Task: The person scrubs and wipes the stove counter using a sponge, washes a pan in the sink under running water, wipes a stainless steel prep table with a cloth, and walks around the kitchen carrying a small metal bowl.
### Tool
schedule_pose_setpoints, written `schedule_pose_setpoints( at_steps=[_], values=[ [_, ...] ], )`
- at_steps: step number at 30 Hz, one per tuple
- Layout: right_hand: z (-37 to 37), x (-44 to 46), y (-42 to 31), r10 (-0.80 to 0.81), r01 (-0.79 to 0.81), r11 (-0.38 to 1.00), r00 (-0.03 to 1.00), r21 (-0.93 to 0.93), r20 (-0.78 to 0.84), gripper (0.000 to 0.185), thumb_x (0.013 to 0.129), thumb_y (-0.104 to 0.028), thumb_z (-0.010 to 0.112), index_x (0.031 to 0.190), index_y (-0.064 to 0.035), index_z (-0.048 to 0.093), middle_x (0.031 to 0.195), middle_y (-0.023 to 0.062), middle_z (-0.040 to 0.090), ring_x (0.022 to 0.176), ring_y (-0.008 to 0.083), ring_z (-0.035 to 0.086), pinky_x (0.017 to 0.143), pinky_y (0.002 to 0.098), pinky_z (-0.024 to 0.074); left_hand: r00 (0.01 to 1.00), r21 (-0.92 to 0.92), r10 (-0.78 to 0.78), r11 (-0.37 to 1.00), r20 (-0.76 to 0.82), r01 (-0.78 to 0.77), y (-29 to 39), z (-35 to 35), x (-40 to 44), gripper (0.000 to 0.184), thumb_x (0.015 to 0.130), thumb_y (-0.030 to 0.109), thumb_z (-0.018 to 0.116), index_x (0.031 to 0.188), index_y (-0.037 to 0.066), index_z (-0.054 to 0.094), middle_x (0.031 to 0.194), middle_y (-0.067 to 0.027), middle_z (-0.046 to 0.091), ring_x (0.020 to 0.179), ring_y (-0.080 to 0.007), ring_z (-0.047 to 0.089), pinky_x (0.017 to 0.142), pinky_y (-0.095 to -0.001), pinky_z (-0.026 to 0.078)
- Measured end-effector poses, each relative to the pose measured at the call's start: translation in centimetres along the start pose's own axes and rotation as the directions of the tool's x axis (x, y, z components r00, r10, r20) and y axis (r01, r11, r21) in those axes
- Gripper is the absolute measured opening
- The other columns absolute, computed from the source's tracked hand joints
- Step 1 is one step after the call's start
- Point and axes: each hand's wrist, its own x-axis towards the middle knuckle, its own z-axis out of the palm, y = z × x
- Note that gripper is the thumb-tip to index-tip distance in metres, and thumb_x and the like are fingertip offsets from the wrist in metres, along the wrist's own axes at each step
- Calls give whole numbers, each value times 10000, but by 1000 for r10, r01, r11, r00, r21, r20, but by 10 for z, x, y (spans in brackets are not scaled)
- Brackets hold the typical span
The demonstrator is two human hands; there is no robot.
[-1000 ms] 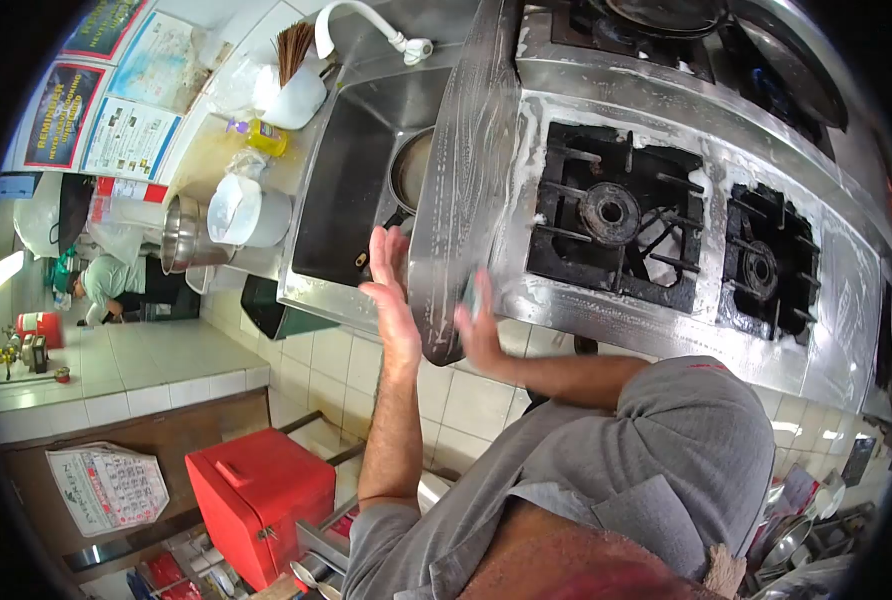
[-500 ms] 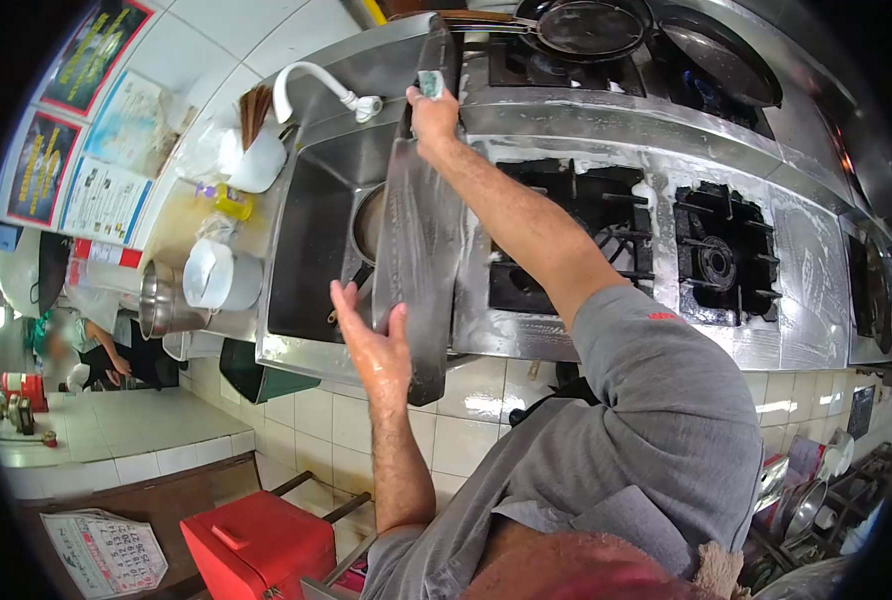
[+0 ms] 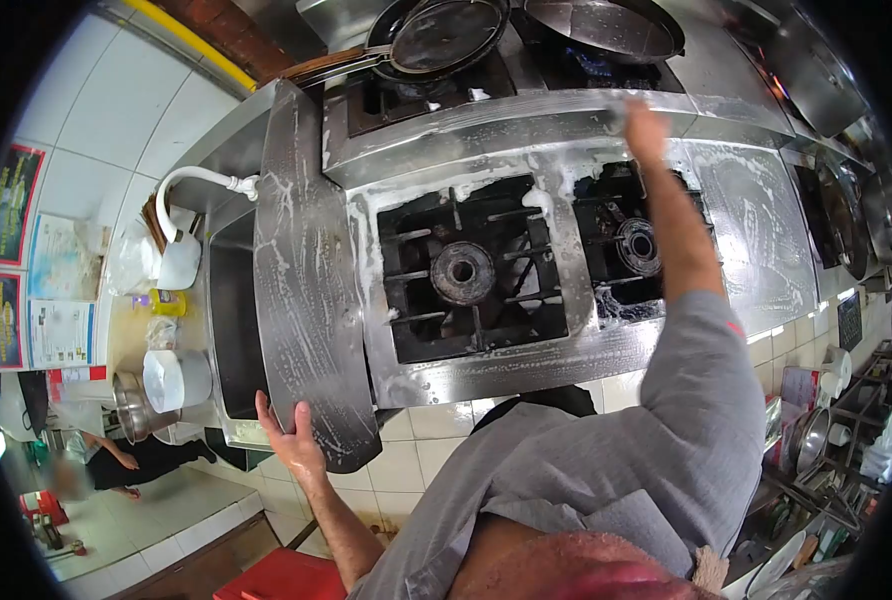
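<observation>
My left hand [image 3: 296, 442] is open, fingers spread, at the lower end of a long soapy steel panel [image 3: 311, 260]; its thumb overlaps the panel, but whether it presses on it I cannot tell. The panel lies broad face up between the sink [image 3: 236, 340] and the stove, covering part of the sink. My right hand [image 3: 648, 132] is smeared by motion in front of the raised steel ledge [image 3: 486, 125] behind the burners; what it holds is not visible. Near that arm are a left burner [image 3: 463, 272] and a right burner [image 3: 638, 245], with suds around their grates.
Pans [image 3: 446, 40] sit on the back burners, with a blue flame under the right one [image 3: 606, 28]. A white faucet [image 3: 191, 178], a white tub [image 3: 177, 380] and a yellow bottle [image 3: 168, 303] stand by the sink. A red box [image 3: 284, 577] is below. Another person [image 3: 116, 455] stands far left.
My right hand, which held a sponge at the panel's far end, has swept right to the stove ledge. The panel now shows its broad face. The view has shifted right.
</observation>
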Motion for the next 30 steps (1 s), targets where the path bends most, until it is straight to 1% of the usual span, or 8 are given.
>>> schedule_pose_setpoints(
  at_steps=[6, 9, 14, 21, 23, 24, 27, 30],
  values=[
    [-65, 24, -3, 251, -240, 968, 944, -73, 215, 340, 742, -158, 573, 1073, -82, 562, 1067, 142, 571, 1013, 259, 548, 864, 502, 398, 1000, 54, 16, 998, -18, -15, 5, 5, 3, 640, 816, 134, 643, 1328, -13, 288, 1270, -173, 409, 1085, -226, 465, 925, -331, 390],
    [-11, 1, -162, -208, 199, 978, 960, -68, -185, 307, 721, -165, 555, 1020, -107, 592, 996, 99, 593, 964, 261, 550, 836, 465, 398, 999, 55, 19, 998, -41, -17, 7, 6, 1, 668, 812, 135, 650, 1337, -15, 264, 1247, -185, 423, 1061, -228, 483, 899, -328, 411],
    [-26, -15, -366, -450, 468, 834, 883, 292, -132, 283, 778, -188, 498, 1043, -147, 589, 1075, 78, 563, 1035, 268, 502, 924, 503, 328, 997, 135, -20, 990, -68, 29, 15, 7, -1, 667, 811, 125, 650, 1340, -5, 266, 1224, -185, 447, 1038, -224, 495, 888, -327, 415],
    [-7, -9, -103, -325, 361, 928, 905, 93, -275, 454, 671, -24, 563, 1104, -159, 565, 1130, 70, 553, 1035, 273, 513, 889, 441, 381, 996, 87, 6, 996, -91, 2, -12, 0, -10, 562, 835, 79, 604, 1310, -26, 324, 1242, -181, 447, 1071, -226, 474, 901, -326, 406],
    [-6, 6, 3, 8, -7, 1000, 998, 15, -69, 477, 716, -59, 539, 1181, -160, 510, 1166, 52, 542, 1025, 246, 541, 845, 477, 403, 997, 63, 5, 998, -80, 0, -10, 1, -11, 525, 842, 63, 584, 1298, -31, 341, 1243, -186, 451, 1089, -230, 471, 903, -329, 406],
    [-41, 2, 3, 25, -47, 974, 994, -221, -103, 461, 725, -93, 540, 1181, -153, 515, 1137, 60, 562, 1003, 258, 556, 809, 467, 431, 996, 49, 6, 999, -84, -2, -13, 1, -10, 519, 839, 68, 587, 1290, -34, 351, 1241, -202, 451, 1092, -239, 476, 907, -335, 407],
    [-39, 18, -53, 196, -194, 957, 981, -214, -9, 368, 704, -166, 596, 1072, -151, 590, 1007, 84, 618, 933, 264, 595, 760, 417, 466, 997, 127, 13, 992, -82, -3, -16, -1, -9, 540, 846, 109, 596, 1301, -21, 337, 1180, -160, 484, 1025, -191, 506, 869, -303, 431],
    [-5, -5, -226, -180, 182, 983, 967, -7, -183, 474, 637, -201, 671, 1096, -134, 572, 1114, 93, 568, 1035, 278, 525, 883, 465, 374, 995, 159, 3, 987, -97, 12, -6, -1, -7, 566, 828, 130, 624, 1294, -32, 347, 1207, -175, 463, 1056, -211, 487, 894, -321, 417]
  ],
)
